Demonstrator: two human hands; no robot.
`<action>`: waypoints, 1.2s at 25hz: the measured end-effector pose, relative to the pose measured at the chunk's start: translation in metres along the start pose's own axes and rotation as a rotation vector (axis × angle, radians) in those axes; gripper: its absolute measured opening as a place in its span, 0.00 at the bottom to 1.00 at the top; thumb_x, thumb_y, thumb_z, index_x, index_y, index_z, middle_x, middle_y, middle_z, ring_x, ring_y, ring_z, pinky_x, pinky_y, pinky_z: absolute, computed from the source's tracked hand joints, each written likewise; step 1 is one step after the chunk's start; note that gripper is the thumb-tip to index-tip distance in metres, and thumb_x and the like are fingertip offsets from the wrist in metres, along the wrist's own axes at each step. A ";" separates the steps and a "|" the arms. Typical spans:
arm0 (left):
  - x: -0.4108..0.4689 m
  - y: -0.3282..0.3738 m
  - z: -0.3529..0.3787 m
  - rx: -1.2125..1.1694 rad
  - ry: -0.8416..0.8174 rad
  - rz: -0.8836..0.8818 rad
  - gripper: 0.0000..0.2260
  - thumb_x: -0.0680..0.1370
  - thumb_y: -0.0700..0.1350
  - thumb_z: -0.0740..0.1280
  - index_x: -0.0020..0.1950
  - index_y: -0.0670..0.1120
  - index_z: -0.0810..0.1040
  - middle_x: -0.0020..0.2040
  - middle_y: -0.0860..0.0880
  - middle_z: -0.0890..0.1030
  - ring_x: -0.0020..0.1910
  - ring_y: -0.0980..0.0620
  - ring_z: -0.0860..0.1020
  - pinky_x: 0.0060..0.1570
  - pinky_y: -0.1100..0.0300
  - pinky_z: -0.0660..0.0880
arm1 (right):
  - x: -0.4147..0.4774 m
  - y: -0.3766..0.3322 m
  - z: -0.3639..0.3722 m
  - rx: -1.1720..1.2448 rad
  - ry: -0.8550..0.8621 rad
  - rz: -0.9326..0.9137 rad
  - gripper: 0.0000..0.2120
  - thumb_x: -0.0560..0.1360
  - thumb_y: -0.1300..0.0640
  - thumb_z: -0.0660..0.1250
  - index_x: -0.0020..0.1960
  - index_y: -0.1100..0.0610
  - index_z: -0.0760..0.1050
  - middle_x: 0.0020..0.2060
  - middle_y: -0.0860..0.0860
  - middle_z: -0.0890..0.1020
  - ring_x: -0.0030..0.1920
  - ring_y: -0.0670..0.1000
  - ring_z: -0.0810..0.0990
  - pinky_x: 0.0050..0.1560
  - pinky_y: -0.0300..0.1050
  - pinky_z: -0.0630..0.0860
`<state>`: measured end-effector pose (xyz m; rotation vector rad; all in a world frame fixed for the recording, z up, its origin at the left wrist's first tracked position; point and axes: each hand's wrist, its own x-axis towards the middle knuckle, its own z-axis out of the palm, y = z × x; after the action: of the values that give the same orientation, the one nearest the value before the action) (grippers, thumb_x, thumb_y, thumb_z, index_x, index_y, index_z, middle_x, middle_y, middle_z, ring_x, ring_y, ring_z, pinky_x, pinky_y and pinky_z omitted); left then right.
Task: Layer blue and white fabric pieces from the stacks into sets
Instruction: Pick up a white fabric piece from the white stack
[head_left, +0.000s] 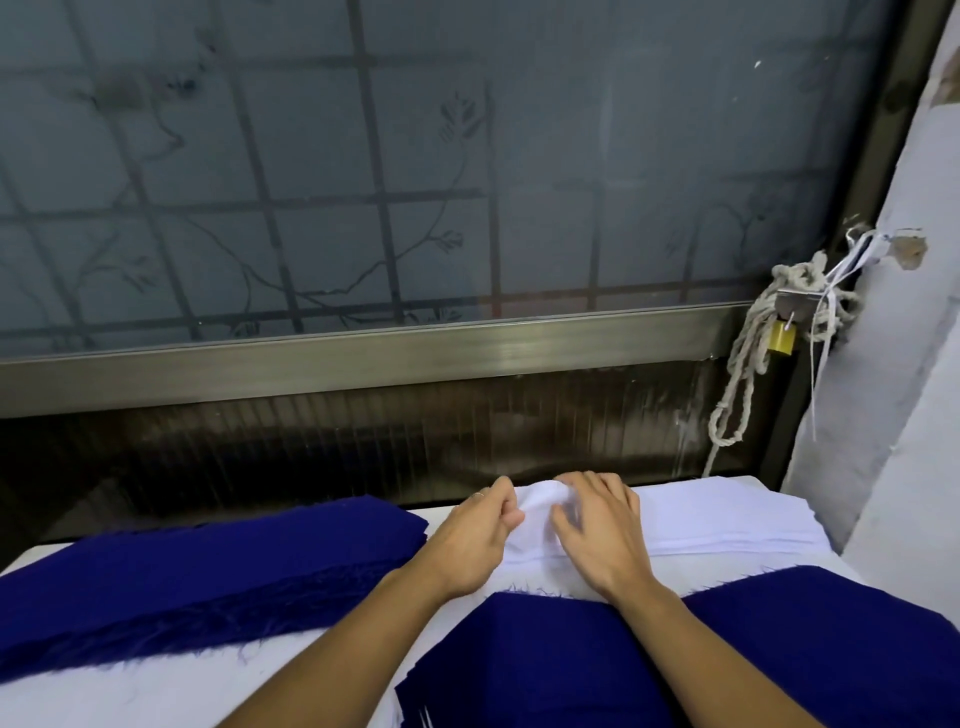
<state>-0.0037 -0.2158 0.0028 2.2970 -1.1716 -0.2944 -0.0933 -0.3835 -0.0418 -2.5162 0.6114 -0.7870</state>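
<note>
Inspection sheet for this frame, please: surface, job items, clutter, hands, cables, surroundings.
Surface: white table, largely under fabric.
Job's things: blue stack at left; white stack far right; blue piece nearest the person.
Clutter: nothing seen.
Hands: left hand pinches the top white piece, bunched up; right hand has fingers on that bunch, blurred, grip unclear.
Cables: nothing seen; only a rope beside a padlock, right.
Surroundings: frosted window with grille; wall at right.

White table (156, 691) bears blue stack (208, 561), white stack (727, 519) and blue pieces (571, 665).
</note>
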 end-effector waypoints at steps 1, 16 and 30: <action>0.002 0.002 0.001 -0.128 0.023 -0.028 0.09 0.85 0.50 0.61 0.47 0.58 0.65 0.43 0.56 0.73 0.40 0.63 0.73 0.37 0.67 0.69 | 0.000 -0.002 0.000 0.036 0.013 -0.002 0.09 0.80 0.48 0.63 0.60 0.45 0.75 0.55 0.39 0.74 0.61 0.44 0.68 0.67 0.44 0.65; 0.012 0.011 -0.010 -0.223 0.437 -0.243 0.11 0.72 0.48 0.80 0.49 0.50 0.81 0.41 0.53 0.80 0.40 0.54 0.79 0.37 0.64 0.74 | 0.004 0.003 0.003 0.104 0.051 0.086 0.07 0.81 0.49 0.66 0.56 0.39 0.72 0.54 0.40 0.77 0.57 0.45 0.71 0.55 0.38 0.68; 0.008 0.035 -0.023 0.242 0.342 0.038 0.10 0.83 0.56 0.63 0.58 0.56 0.81 0.49 0.56 0.84 0.47 0.56 0.81 0.44 0.60 0.79 | 0.004 -0.013 -0.011 -0.002 0.070 -0.239 0.14 0.83 0.46 0.62 0.66 0.45 0.77 0.62 0.41 0.79 0.68 0.45 0.71 0.70 0.41 0.58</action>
<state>-0.0130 -0.2297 0.0419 2.4014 -1.1193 0.2611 -0.0930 -0.3783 -0.0253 -2.6040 0.3361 -0.9621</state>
